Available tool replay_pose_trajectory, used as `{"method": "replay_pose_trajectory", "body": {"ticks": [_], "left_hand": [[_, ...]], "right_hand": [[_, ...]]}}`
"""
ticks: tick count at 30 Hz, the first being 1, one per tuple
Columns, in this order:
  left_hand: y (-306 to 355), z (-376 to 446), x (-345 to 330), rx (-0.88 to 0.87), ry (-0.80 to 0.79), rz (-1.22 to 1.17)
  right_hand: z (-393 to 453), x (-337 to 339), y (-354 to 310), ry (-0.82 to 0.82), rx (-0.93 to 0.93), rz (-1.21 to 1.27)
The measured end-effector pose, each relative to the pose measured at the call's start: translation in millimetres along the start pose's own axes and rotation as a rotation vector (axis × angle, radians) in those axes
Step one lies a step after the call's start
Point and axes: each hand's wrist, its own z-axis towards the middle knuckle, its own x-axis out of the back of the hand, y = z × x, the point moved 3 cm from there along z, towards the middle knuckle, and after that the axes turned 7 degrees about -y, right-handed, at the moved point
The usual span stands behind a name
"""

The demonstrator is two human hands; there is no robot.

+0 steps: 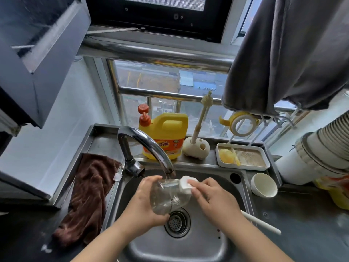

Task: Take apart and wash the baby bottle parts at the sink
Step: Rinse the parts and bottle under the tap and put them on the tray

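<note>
- Left hand [145, 201], at frame centre, curls its fingers round the clear bottle [168, 195], held tilted under the faucet [149, 148] above the sink [207, 242].
- Right hand [213, 197] pinches the white collar [186, 184] at the bottle's mouth.
- Yellow detergent jug [166, 133], behind the faucet, carries an orange label; its writing is unreadable.

Clear bottle [170, 195], white collar [186, 184], yellow-orange detergent jug [166, 135], brown cloth [88, 188].
</note>
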Motion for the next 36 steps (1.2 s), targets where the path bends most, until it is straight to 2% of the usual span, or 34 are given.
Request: {"method": "replay_pose_trajectory", "body": {"ticks": [2,6,7,11,17,19,20,22,23,25,29,33,36], "left_hand": [[-3.1,-2.0,0.7,0.035,-0.032,-0.030],[-9.0,-3.0,-1.3,0.174,-0.112,-0.227],[-9.2,-3.3,-1.6,0.189,-0.142,-0.217],[-4.1,-1.7,3.0,0.239,-0.269,-0.078],[17.3,13.8,2.2,0.234,-0.313,0.144],[12.8,15.4,2.5,0.284,-0.256,0.076],[8.9,14.8,4.1,0.314,-0.215,0.027],[-0.9,10.9,8.1,0.365,-0.135,-0.091],[-4.3,8.6,9.5,0.379,-0.113,-0.136],[-6.2,5.2,7.5,0.389,-0.109,-0.177],[1.7,4.8,-4.0,0.373,-0.131,-0.228],[-3.7,-1.0,6.1,0.418,-0.065,-0.402],[0.5,-0.9,4.2,0.425,-0.140,-0.539]], "right_hand": [[5.0,-2.5,13.4,-0.050,-0.091,0.112],[5.5,-10.2,-1.5,-0.092,0.019,0.834],[4.3,-12.6,-5.0,-0.103,0.048,0.935],[3.3,-16.0,-12.5,-0.096,0.086,1.047],[4.2,-12.2,-27.1,-0.083,0.143,0.832],[2.6,-10.1,-27.5,-0.047,0.102,0.569],[0.8,-8.1,-25.0,-0.026,0.097,0.357],[-3.8,-6.7,-15.9,0.028,0.139,-0.013],[-5.0,-6.6,-12.2,0.058,0.159,-0.104],[-2.4,-7.0,-12.6,0.119,0.185,-0.122],[4.7,-6.0,-36.5,0.342,0.303,-0.108],[-2.0,-10.9,-11.5,0.264,0.248,-0.143],[-1.1,-5.2,-11.9,0.191,0.209,-0.013]]}}
